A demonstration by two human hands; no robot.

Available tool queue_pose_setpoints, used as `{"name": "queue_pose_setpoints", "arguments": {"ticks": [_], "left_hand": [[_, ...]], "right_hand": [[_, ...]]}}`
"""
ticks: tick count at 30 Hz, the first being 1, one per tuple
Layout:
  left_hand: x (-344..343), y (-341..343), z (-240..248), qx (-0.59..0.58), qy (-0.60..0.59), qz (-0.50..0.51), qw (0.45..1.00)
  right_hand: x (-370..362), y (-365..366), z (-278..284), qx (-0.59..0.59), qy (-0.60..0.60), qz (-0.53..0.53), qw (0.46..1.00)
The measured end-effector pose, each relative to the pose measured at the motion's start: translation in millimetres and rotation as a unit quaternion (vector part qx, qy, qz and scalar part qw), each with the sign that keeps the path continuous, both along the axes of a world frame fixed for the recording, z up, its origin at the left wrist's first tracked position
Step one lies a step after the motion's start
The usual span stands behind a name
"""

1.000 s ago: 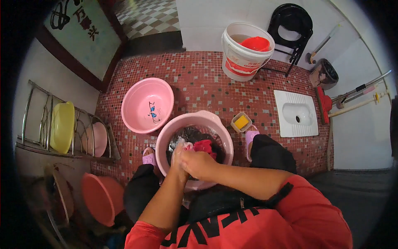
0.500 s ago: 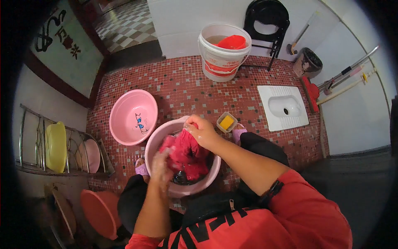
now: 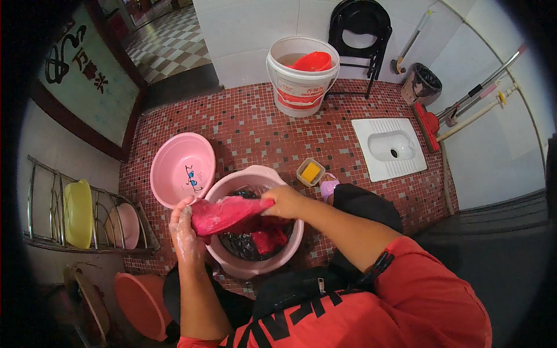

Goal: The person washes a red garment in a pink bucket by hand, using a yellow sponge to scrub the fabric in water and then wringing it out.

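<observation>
A wet red cloth (image 3: 229, 216) is stretched sideways between my two hands, above a pink basin (image 3: 293, 246). My left hand (image 3: 183, 223), streaked with suds, grips its left end just past the basin's rim. At the other end my right hand (image 3: 282, 203) has the fabric bunched in closed fingers. Below, dark water and black fabric (image 3: 241, 248) show in the basin, with more red fabric (image 3: 270, 239) lying among it. Whether that red part joins the held cloth is hidden.
A second pink basin (image 3: 168, 171) stands to the left. Beyond my right hand sits a small tub (image 3: 303, 178) with a yellow block (image 3: 311, 171). Farther off are a white bucket (image 3: 299, 87) holding a red scoop (image 3: 313, 62), a squat toilet (image 3: 377, 165) and a black chair (image 3: 380, 49).
The red cloth has gone from a bunched heap in the basin to stretched out above it. My left hand has moved left and up; my right hand has come down.
</observation>
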State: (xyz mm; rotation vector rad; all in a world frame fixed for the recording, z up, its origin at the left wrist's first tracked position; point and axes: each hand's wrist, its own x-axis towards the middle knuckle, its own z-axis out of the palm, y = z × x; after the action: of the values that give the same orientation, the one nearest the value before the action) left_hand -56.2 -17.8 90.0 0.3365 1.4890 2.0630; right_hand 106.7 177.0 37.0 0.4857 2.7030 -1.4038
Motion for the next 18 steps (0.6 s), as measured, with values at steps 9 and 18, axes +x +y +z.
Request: {"name": "queue_pose_setpoints", "arguments": {"ticks": [9, 18], "left_hand": [[69.7, 16.0, -38.8, -0.345, 0.324, -0.364, 0.802], [46.1, 34.9, 5.9, 0.148, -0.254, -0.144, 0.945]], "right_hand": [[-13.1, 5.3, 33.0, -0.573, 0.199, -0.195, 0.771], [-23.6, 0.8, 24.2, -0.609, 0.191, -0.275, 0.719]]}}
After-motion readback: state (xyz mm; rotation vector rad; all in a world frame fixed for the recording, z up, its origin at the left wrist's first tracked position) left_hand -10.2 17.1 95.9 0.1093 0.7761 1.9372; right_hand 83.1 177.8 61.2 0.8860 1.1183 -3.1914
